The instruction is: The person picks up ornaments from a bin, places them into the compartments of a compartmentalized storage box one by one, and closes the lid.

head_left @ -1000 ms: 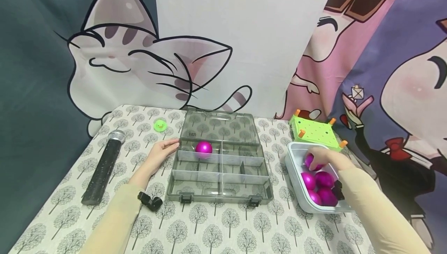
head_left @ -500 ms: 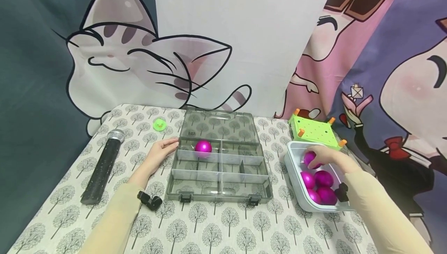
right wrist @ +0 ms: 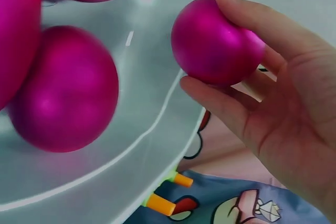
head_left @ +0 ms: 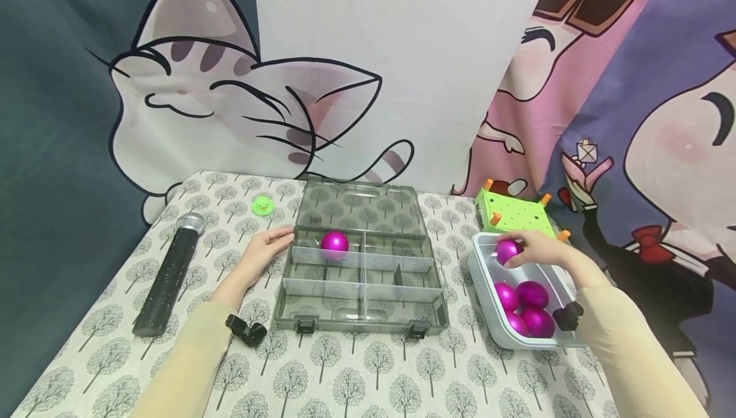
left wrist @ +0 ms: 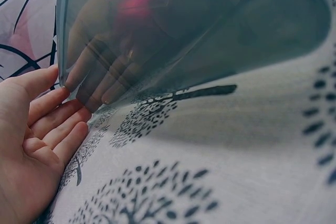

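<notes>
Between thumb and fingers, my right hand [head_left: 536, 248] grips a magenta bauble [right wrist: 212, 43] with a silver cap and wire loop. It is held over the far end of a white plastic tub [head_left: 485, 303], where several more magenta baubles [head_left: 535, 322] lie at the near end. My left hand [head_left: 264, 255] touches the left side of a clear grey compartment box [head_left: 365, 325] with fairly straight fingers. The box's lid [head_left: 362, 204] is laid back. One magenta bauble [head_left: 335, 243] sits in its far left compartment.
A black microphone [head_left: 169, 277] lies at the left of the tree-print tablecloth. Near the back is a small green disc with a duck face [head_left: 262, 205]. Behind the tub stands a lime-green block with orange pegs [head_left: 514, 212]. Printed curtains hang behind the table.
My right hand has lifted the bauble from among the others and moved it toward the tub's far rim. The left hand stays in place at the box.
</notes>
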A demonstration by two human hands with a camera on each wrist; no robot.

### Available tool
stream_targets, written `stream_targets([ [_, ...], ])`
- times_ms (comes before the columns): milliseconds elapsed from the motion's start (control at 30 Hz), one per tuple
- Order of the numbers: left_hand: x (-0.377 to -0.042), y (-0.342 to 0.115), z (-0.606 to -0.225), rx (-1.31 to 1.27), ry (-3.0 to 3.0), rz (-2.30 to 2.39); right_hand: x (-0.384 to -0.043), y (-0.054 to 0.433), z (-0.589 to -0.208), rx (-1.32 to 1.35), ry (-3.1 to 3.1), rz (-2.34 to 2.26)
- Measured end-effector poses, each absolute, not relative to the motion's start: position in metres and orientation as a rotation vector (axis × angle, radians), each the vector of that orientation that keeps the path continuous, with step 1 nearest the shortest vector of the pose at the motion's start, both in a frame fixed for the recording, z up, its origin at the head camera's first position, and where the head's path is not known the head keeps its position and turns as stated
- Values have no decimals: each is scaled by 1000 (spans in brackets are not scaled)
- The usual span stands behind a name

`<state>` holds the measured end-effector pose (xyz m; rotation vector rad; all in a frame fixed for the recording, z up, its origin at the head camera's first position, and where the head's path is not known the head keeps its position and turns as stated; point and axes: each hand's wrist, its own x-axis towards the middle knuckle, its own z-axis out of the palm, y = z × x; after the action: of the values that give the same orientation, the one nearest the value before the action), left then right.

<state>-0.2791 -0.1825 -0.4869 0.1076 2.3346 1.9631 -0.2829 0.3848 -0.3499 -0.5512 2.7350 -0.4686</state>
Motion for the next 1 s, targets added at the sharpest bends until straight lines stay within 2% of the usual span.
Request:
stream_targets([
  [267,-281,-181,-487,119,2343,1959,-275,374,-329,-577,2802,-632],
  [567,-280,-183,-486,104,2346,1971,-282,346,-315,-806,3022,-673],
  [667,-280,-184,-486,106,2354,1963,-284,333,-312,-755,3057,-672],
  [1000,-279,-182,-486,102,2341,1970,-297,285,-321,-851,2896,-1156],
])
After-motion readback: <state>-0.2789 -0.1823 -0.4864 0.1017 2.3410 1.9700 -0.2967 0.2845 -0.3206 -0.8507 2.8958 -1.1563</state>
